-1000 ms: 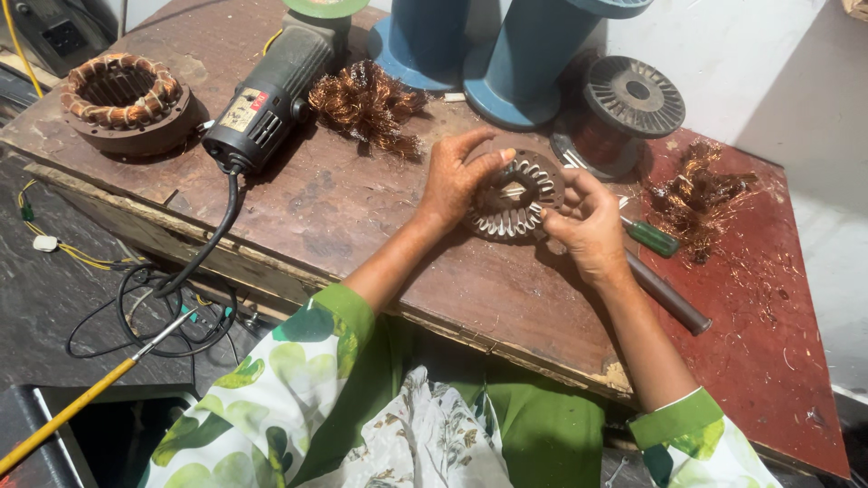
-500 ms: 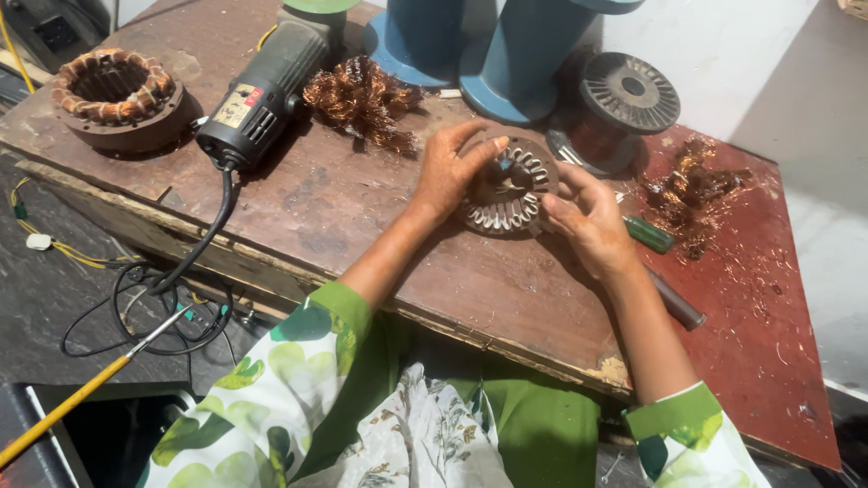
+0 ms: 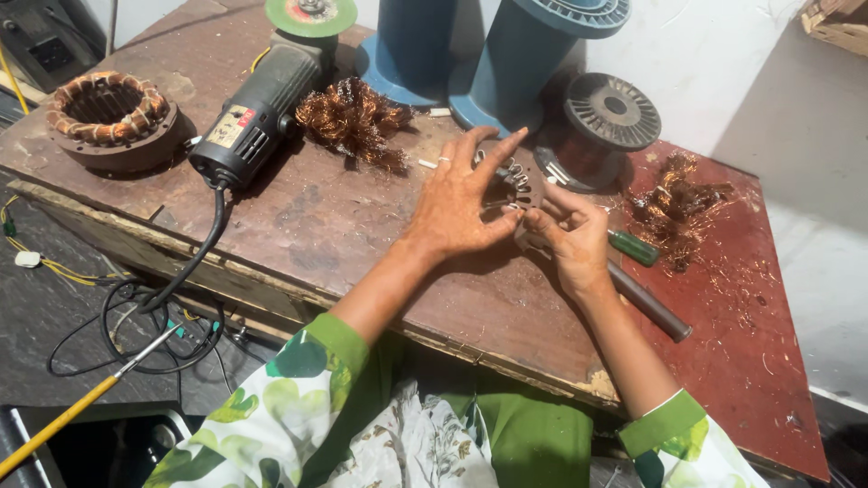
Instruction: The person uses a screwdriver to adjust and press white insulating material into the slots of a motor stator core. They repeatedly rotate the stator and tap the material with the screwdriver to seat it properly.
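A small round metal stator core with slotted teeth lies on the wooden workbench, mostly hidden under my hands. My left hand rests flat over its left side with fingers spread, pressing on it. My right hand pinches the core's right edge with thumb and fingers. A green-handled screwdriver and a dark metal rod lie just right of my right hand.
An angle grinder with a green disc lies at the upper left, its cable hanging off the front edge. A wound stator sits far left. Copper wire scrap, two blue spools and a black spool stand behind.
My left hand has flattened over the core, covering most of it. My right hand has shifted to pinch its right edge. The view has drifted slightly.
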The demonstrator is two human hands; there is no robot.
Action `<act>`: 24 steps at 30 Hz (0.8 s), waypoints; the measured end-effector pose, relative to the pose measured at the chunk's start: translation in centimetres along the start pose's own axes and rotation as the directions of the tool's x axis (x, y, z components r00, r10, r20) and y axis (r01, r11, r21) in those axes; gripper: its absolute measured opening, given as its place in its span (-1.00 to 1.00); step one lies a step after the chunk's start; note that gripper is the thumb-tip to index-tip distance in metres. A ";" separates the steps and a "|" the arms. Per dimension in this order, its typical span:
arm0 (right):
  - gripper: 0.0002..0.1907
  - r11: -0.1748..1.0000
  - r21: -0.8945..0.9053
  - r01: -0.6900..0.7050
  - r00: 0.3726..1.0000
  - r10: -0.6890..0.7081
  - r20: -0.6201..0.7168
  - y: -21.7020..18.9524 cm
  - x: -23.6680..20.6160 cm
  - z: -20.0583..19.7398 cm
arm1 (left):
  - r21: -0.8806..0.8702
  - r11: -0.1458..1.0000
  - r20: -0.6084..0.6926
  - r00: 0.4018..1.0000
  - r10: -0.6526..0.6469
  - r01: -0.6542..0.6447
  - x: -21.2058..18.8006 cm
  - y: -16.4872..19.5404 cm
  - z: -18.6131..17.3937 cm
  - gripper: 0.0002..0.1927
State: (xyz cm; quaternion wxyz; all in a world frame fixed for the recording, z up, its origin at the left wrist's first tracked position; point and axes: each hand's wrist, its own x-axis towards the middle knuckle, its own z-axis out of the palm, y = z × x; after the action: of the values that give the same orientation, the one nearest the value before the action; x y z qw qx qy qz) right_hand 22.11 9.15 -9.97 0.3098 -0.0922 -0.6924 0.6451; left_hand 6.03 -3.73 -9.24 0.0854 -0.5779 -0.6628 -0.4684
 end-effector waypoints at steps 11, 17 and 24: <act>-0.38 0.893 -0.436 0.113 0.989 -0.142 -0.036 0.2 -0.4 0.0 | -0.034 0.999 -0.145 0.989 -0.020 0.016 -0.7 0.7 0.2 -0.18; -0.37 0.904 -0.398 0.157 0.984 -0.177 -0.014 -0.2 -0.5 0.3 | -0.006 1.000 -0.156 0.988 -0.002 0.001 -0.6 0.5 0.7 -0.14; -0.38 0.869 -0.451 0.205 0.974 -0.226 0.008 -0.2 -0.6 0.4 | 0.004 1.000 -0.134 0.991 -0.014 0.015 -0.5 0.3 1.1 -0.13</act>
State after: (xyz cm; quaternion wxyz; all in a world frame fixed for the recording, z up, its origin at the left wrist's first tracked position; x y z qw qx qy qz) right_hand 22.41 8.50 -9.95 0.3658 -0.0979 -0.8212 0.4269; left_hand 6.90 -3.30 -10.06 0.1278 -0.5400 -0.6610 -0.5051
